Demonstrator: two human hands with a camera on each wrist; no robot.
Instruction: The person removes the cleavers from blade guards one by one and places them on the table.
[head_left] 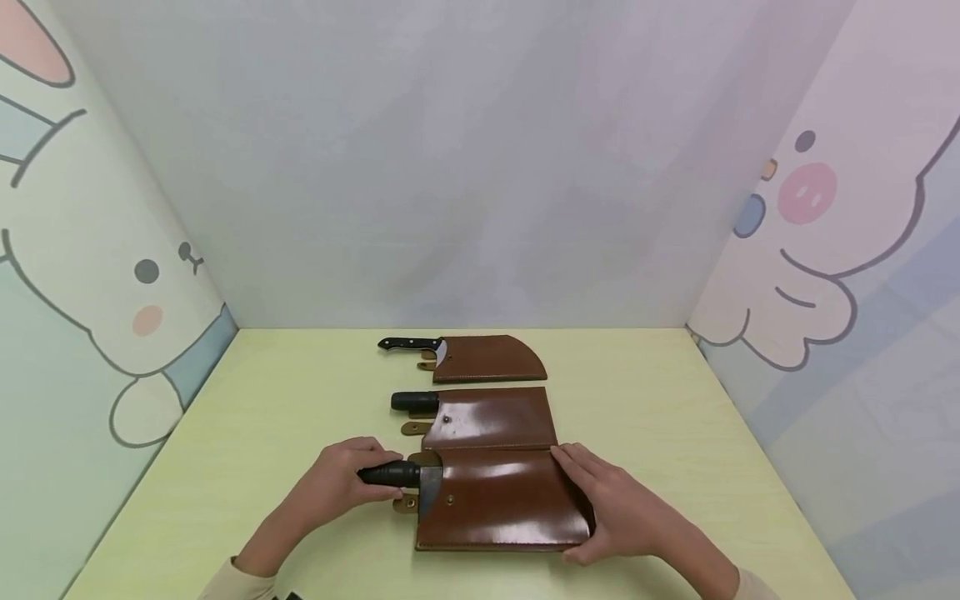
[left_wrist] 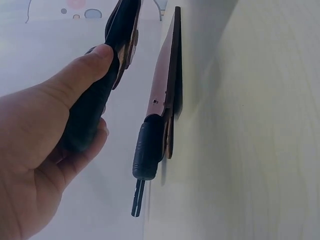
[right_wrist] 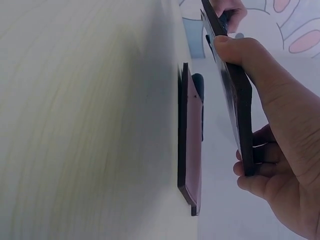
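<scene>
In the head view, a large cleaver (head_left: 431, 488) sits in a glossy brown leather sheath (head_left: 510, 504), with a strip of blade showing at the mouth. My left hand (head_left: 337, 482) grips its black handle (left_wrist: 90, 115), thumb along the top. At the other end, my right hand (head_left: 626, 510) holds the sheath's closed edge, thumb on one side and fingers on the other. Both wrist views show this cleaver raised off the table. An unfastened snap strap (head_left: 407, 503) hangs near the left fingers. The rest of the blade is hidden inside the leather.
Just behind lies a second cleaver in a brown sheath (head_left: 495, 412), black handle (head_left: 415, 402) to the left. Farther back is a third sheathed knife (head_left: 491, 360) with a riveted black handle. The pale yellow table (head_left: 247, 400) meets a grey back wall (head_left: 450, 208) and cartoon-printed side walls.
</scene>
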